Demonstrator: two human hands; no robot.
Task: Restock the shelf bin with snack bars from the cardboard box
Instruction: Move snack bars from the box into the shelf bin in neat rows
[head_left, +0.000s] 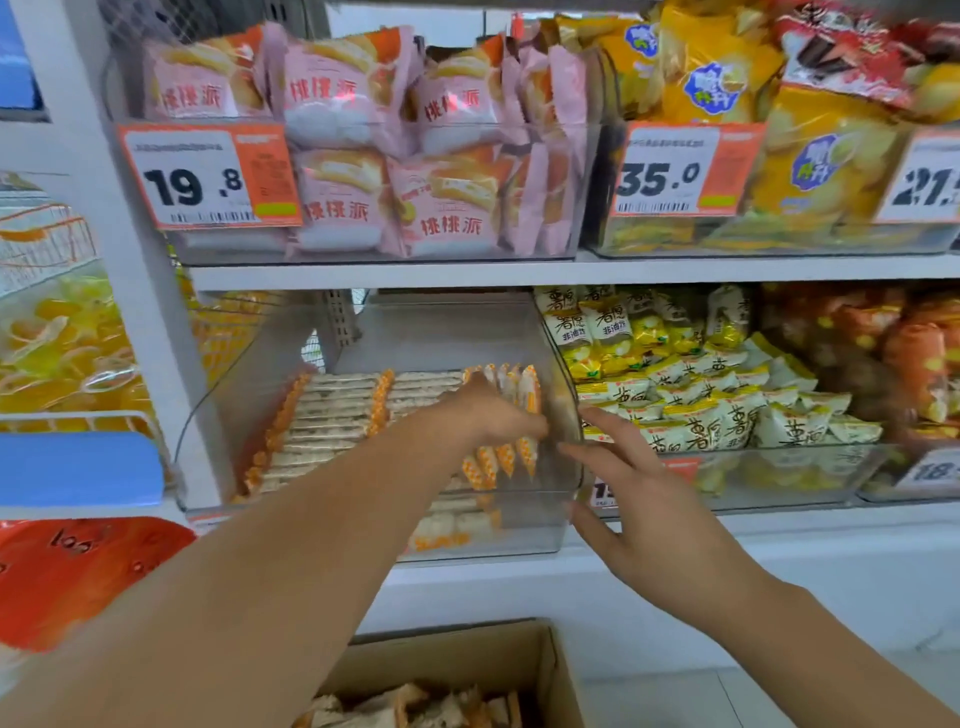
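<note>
The left hand (493, 410) reaches inside the clear shelf bin (550, 525), its grip pressed around a small bunch of snack bars (527, 395) standing on end; orange and white wrapper tips show above and below the fingers. To the left of that grip, rows of bars already lie flat, filling most of the bin floor, so the bunch is going into the open space against the bin's right wall. The right hand (639, 499) is just to the right of the bin, fingers spread and holding nothing, fingertips at the bin's front right corner, thumb near its lower edge; it seems to steady the bin, though actual contact is hard to confirm.

The step in hand looks like placing and tidying a bunch, with the bin partly stocked. Next, the left grip has to let go without the upright bars toppling, then drop back and down to the cardboard box (540, 670), well below both hands at the frame's bottom edge, where more bars lie loose.
</note>
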